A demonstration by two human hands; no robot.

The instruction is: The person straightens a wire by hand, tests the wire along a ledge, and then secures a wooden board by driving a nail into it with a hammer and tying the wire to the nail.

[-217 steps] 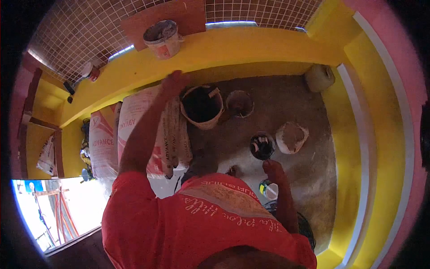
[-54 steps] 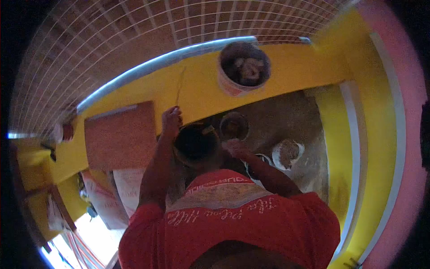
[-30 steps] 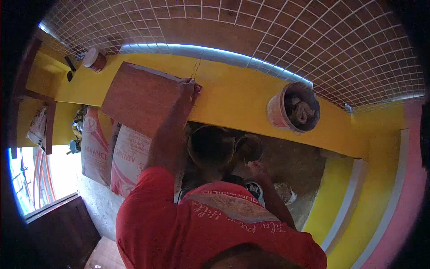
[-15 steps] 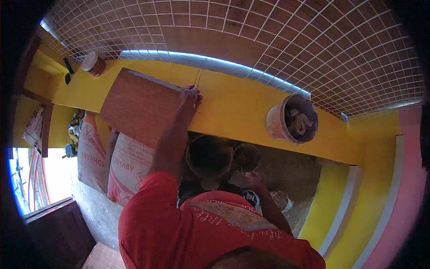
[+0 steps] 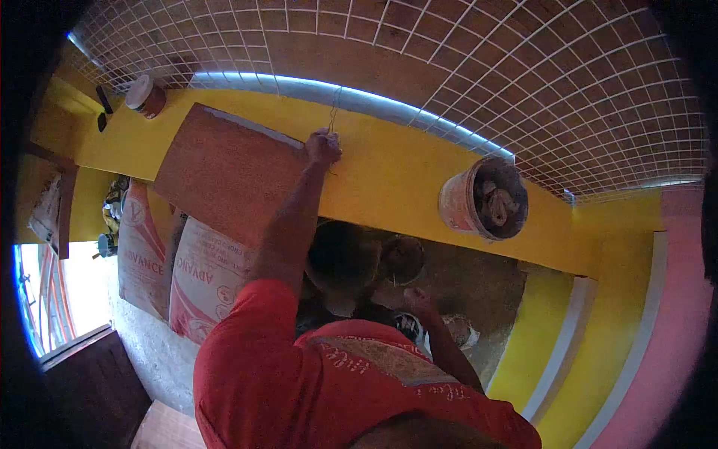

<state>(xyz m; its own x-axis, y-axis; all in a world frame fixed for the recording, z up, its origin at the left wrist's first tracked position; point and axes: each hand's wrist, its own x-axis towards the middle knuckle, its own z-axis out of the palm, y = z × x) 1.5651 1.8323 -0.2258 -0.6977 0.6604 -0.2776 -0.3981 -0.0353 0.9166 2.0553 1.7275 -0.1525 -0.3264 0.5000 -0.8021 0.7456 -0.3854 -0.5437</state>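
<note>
My left hand (image 5: 323, 147) is closed around a thin wire or string (image 5: 334, 112) at the yellow ledge, beside the right edge of a brown board (image 5: 232, 168). A loose end of the strand hangs below the fist. Lower down, my right hand (image 5: 421, 301) is held near my body with its fingers drawn together; what they hold, if anything, is too small and dim to make out. Just beyond it are a dark round container (image 5: 402, 259) and a larger dark bucket (image 5: 342, 258), both in shadow.
On the yellow ledge (image 5: 389, 157) stand a bucket with crumpled cloth (image 5: 458, 202) and a lidded tub (image 5: 149, 101). White wire mesh (image 5: 479, 52) rises behind it. Printed cement bags (image 5: 206, 273) stand at left, and yellow steps (image 5: 542, 322) at right.
The whole view has shifted slightly, so most things sit a little further left. My left hand stays at the strand; my right hand remains low near the containers.
</note>
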